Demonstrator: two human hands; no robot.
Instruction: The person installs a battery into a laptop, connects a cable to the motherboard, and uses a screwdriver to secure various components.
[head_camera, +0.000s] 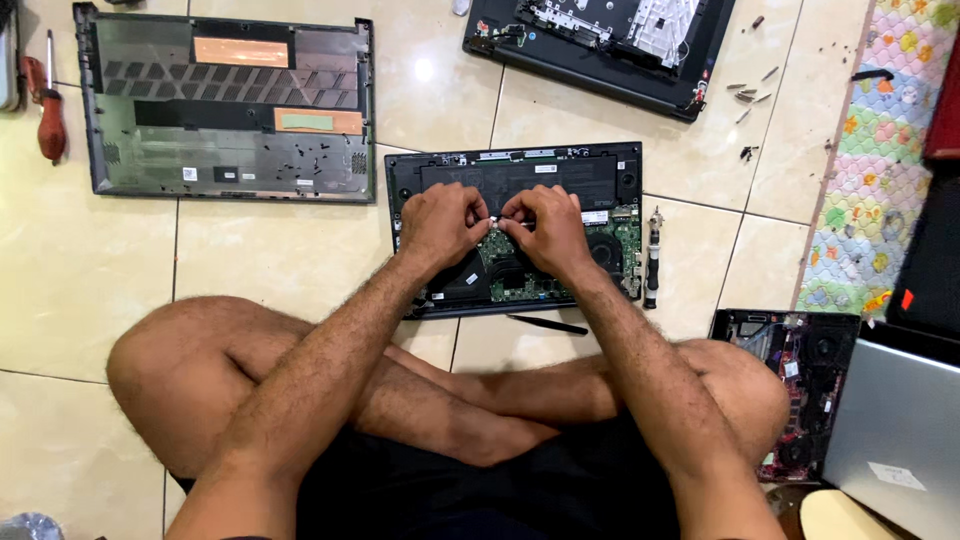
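Under the fingers (478, 216) lies a black laptop (515, 230) with a green board (520, 262), on cream tiles (280, 250), far right of them a pastel flowered quilt (870, 150), far left a red-handled screwdriver (50, 115).

Home floor used as an informal laptop repair spot: cream floor tiles (300, 250), person sitting cross-legged, opened laptop (515, 230) with bare circuit board, detached bottom cover (225, 105), second dismantled laptop (600, 40), loose screws (750, 95), red-handled screwdriver (50, 120), patterned quilted mat (880, 150).
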